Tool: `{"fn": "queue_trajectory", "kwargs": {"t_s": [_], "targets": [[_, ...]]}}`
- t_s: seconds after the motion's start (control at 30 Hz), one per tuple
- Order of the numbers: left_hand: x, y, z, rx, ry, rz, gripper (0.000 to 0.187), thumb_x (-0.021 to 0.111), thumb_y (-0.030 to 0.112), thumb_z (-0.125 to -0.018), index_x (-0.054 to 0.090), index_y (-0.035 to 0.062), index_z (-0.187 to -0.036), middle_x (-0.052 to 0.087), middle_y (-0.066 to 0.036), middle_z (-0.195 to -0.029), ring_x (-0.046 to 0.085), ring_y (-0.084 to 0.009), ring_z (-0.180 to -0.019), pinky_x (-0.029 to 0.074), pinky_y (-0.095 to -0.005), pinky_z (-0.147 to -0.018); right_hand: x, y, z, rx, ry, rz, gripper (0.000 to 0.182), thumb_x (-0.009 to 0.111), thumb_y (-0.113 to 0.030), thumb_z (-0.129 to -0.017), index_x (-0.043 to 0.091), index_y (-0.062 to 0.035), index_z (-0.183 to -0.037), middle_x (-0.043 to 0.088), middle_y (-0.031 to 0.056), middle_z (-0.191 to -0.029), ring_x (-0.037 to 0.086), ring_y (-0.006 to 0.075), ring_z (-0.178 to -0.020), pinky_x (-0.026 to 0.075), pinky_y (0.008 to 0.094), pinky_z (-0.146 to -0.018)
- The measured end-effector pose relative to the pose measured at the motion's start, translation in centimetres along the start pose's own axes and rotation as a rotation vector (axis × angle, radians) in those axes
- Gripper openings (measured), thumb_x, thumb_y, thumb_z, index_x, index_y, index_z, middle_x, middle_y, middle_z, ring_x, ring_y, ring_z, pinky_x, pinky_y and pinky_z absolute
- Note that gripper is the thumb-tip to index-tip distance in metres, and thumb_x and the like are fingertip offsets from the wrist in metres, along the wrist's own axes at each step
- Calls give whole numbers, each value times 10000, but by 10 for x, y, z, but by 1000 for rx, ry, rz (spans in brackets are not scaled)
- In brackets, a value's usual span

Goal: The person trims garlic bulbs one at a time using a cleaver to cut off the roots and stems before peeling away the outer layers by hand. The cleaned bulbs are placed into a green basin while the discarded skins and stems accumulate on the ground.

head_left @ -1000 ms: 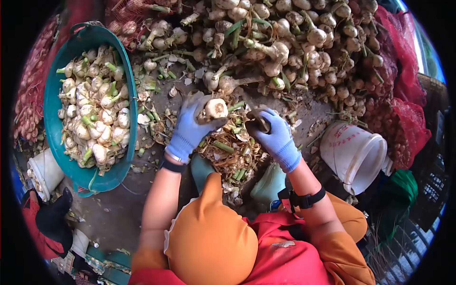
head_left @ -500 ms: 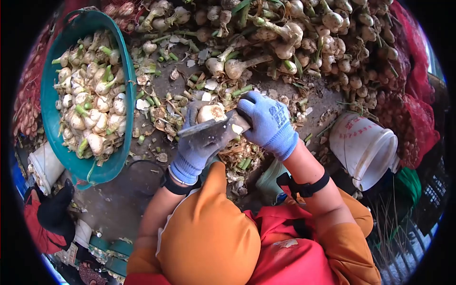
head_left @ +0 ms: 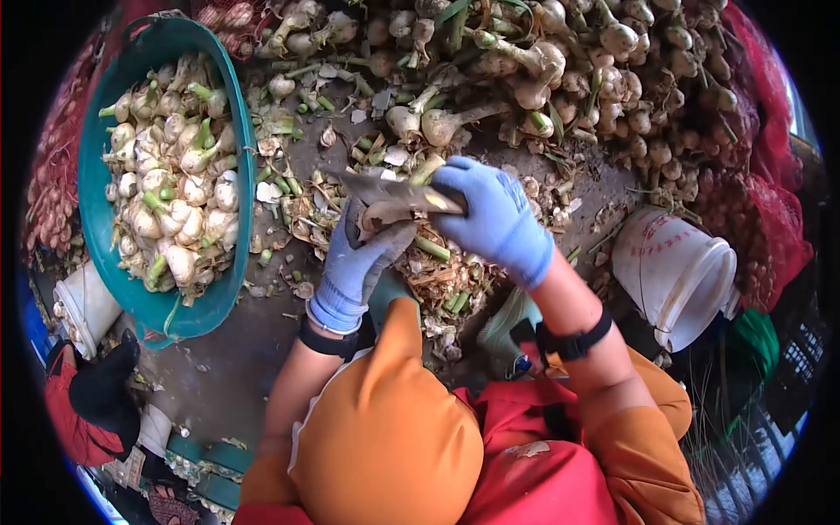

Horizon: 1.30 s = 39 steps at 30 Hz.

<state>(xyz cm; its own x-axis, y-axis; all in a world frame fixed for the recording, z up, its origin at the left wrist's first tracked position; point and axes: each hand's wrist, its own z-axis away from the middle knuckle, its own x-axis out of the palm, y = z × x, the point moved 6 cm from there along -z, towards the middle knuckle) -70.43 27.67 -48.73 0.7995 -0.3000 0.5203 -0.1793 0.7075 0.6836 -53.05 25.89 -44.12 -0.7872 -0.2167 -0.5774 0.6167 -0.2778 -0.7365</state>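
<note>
My left hand point(head_left: 357, 267), in a blue-and-grey work glove, is closed around a garlic bulb point(head_left: 381, 213), mostly covered by fingers and blade. In my right hand point(head_left: 497, 219), also gloved, is the handle of a broad-bladed knife point(head_left: 389, 190). The blade points left and lies across the top of the bulb, slightly blurred. A pale green stalk point(head_left: 426, 170) shows just beyond the knife. Cut stems and papery skins point(head_left: 442, 284) are heaped below the hands.
To the left stands a teal basin point(head_left: 94, 219) filled with trimmed garlic bulbs. Untrimmed garlic point(head_left: 560, 74) is piled at the back right. A white bucket point(head_left: 652, 267) lies tipped on the right near red mesh sacks point(head_left: 770, 232). Another person point(head_left: 96, 402) is at lower left.
The knife has moved up and left over the bulb, its blade now more level. My right hand has shifted slightly with it; the bulb's cut face is now mostly hidden.
</note>
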Motion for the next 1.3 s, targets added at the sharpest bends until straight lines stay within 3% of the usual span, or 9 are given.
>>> {"fn": "queue_trajectory", "kwargs": {"t_s": [0.13, 0.23, 0.37, 0.5, 0.7, 0.83, 1.17, 1.23, 1.3], "targets": [[-18, 71, 1, 221, 147, 44, 407, 653, 285, -893, 548, 49, -1207, 627, -99, -1116, 625, -148, -765, 512, -242, -574, -9, 66, -14, 224, 8, 246, 240, 672, -298, -763, 668, -102, -900, 639, 158, -1061, 636, 380, -921, 520, 455, -774], [-20, 119, 6, 227, -502, 933, 369, 590, 305, -947, 578, 103, -1255, 645, -89, -1202, 497, -61, -654, 454, -230, -604, -24, 44, -26, -9, 289, 131, 239, 677, -273, -787, 675, -101, -953, 610, 172, -1195, 628, 374, -993, 526, 451, -821], [-14, 55, -20, 159, -127, 328, 580, 565, 459, -940, 499, 65, -1360, 577, -133, -1315, 611, -243, -1062, 544, -325, -835, 15, 76, -61, 117, 206, 259, 363, 720, -316, -784, 679, -115, -1084, 574, 215, -1281, 651, 379, -959, 527, 432, -842], [-15, -30, -13, -6, 102, 304, 774, 729, -70, -771, 347, 64, -1431, 499, -115, -1312, 572, -219, -1152, 531, -355, -965, 51, 51, -25, 306, 4, -1061, 392, 711, -352, -863, 686, -4, -1043, 666, -4, -899, 586, 114, -807, 484, 293, -718], [5, 21, -9, 277, 64, -767, 712, 788, 53, -767, 414, 99, -1371, 544, -99, -1245, 582, -221, -1105, 514, -401, -940, -4, 2, 10, -98, 238, 69, 267, 699, -174, -782, 649, -52, -1015, 648, 120, -1095, 651, 309, -898, 518, 374, -763], [3, -7, -16, -76, 73, -123, 782, 842, 125, -699, 351, 51, -1304, 535, -100, -1176, 541, -179, -1130, 466, -361, -974, -2, -30, 21, -290, 150, 323, 283, 699, -280, -777, 625, -125, -1002, 599, 98, -1054, 647, 301, -878, 540, 407, -707], [10, 17, 7, 210, -63, -917, 585, 777, 174, -795, 462, 56, -1274, 576, -90, -1182, 590, -181, -1066, 496, -379, -931, 20, 3, 7, -165, 144, 228, 221, 624, -255, -818, 650, -137, -1002, 632, 106, -889, 652, 354, -795, 532, 461, -665], [23, 7, 22, -144, -148, 52, 590, 771, 172, -800, 467, 59, -1293, 579, -110, -1185, 587, -195, -1083, 468, -405, -972, 29, 60, -13, 234, 26, 336, 189, 611, -211, -832, 670, -87, -961, 694, 86, -831, 693, 300, -738, 551, 406, -653], [30, 15, 34, 84, -336, -429, 741, 834, 257, -740, 450, 53, -1341, 575, -139, -1203, 570, -259, -1136, 445, -416, -1025, 21, 100, -7, 410, 193, -598, 193, 624, -194, -841, 672, -25, -923, 708, 70, -757, 692, 191, -665, 553, 337, -629]]}}
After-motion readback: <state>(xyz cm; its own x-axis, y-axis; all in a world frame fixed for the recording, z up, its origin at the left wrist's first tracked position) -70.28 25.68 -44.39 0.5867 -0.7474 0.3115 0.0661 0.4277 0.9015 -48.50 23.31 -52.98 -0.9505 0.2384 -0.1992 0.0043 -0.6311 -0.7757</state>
